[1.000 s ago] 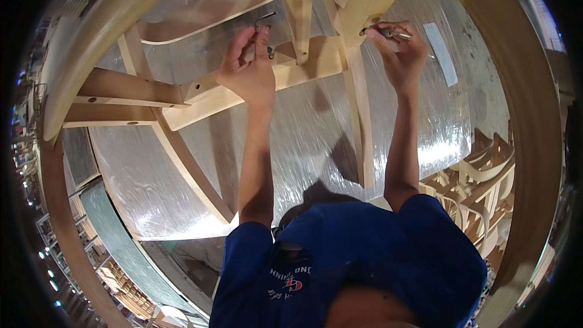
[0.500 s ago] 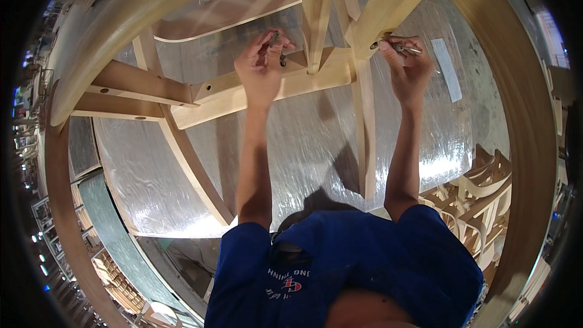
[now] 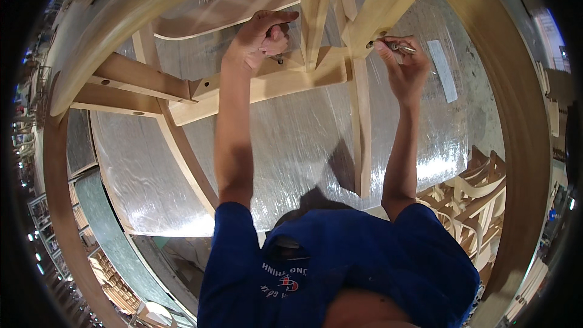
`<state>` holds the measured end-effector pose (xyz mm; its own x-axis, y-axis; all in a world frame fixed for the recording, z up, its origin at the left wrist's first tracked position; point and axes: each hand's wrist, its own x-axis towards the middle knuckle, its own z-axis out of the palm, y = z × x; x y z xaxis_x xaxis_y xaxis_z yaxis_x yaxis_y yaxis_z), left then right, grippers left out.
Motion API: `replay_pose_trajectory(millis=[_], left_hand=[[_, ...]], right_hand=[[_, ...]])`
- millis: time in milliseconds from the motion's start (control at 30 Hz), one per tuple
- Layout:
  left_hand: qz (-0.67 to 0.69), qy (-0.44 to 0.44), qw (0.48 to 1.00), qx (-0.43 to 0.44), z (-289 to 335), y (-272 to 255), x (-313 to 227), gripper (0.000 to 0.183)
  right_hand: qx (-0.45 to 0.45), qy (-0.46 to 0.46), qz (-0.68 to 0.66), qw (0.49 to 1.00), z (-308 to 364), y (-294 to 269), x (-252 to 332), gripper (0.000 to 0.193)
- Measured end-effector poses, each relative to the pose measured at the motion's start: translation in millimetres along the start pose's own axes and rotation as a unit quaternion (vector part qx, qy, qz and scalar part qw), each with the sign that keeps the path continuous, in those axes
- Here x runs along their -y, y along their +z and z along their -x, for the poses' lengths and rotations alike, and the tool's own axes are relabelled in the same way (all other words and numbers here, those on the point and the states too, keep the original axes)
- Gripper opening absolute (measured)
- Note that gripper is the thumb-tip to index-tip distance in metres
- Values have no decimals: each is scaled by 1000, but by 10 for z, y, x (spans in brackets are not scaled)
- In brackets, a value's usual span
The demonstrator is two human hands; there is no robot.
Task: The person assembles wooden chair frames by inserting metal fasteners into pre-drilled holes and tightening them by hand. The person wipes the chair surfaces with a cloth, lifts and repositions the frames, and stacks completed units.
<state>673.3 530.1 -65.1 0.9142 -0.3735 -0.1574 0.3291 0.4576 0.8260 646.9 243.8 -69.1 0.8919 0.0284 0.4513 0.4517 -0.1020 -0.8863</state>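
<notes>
A pale wooden chair frame lies over the wrapped surface, its crossrail (image 3: 261,92) running across the middle. My left hand (image 3: 261,39) is above the crossrail, near the upright slat (image 3: 318,12), with its fingers curled and the index finger pointing toward the slat. Whether anything sits inside those fingers is hidden. Just below them a small dark metal piece (image 3: 280,60) shows at the rail. My right hand (image 3: 407,70) is closed around shiny metal bolts (image 3: 402,48). Its thumb and fingertips are by a hole (image 3: 370,44) in the slanted wooden leg (image 3: 388,3).
Clear plastic film (image 3: 279,146) covers the surface under the frame, with a white paper strip (image 3: 443,70) at right. A thick curved wooden arm (image 3: 527,115) bends along the right side. Several curved wooden parts (image 3: 473,200) are stacked at lower right. A green-grey board (image 3: 109,225) stands at left.
My left hand has moved left and slightly up, and its fingers have changed pose; the dark hardware seen in them earlier no longer shows there. The right hand stays by the hole with the bolts.
</notes>
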Motion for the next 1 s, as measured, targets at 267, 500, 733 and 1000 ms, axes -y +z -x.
replay_pose_trajectory(millis=[267, 500, 733, 1000], left_hand=[[-273, 233, 909, -213, 277, 177, 140, 18], [-329, 299, 865, -232, 478, 169, 304, 13], [-330, 341, 823, -311, 437, 226, 387, 12], [-376, 453, 764, -265, 668, 452, 18, 15]], right_hand=[[-16, -18, -12, 1000, -9, -26, 9, 12], [-33, 21, -39, 998, 5, -9, 61, 14], [-17, 3, -29, 999, -20, -1, 97, 15], [26, 28, 19, 999, 64, 12, 71, 13]])
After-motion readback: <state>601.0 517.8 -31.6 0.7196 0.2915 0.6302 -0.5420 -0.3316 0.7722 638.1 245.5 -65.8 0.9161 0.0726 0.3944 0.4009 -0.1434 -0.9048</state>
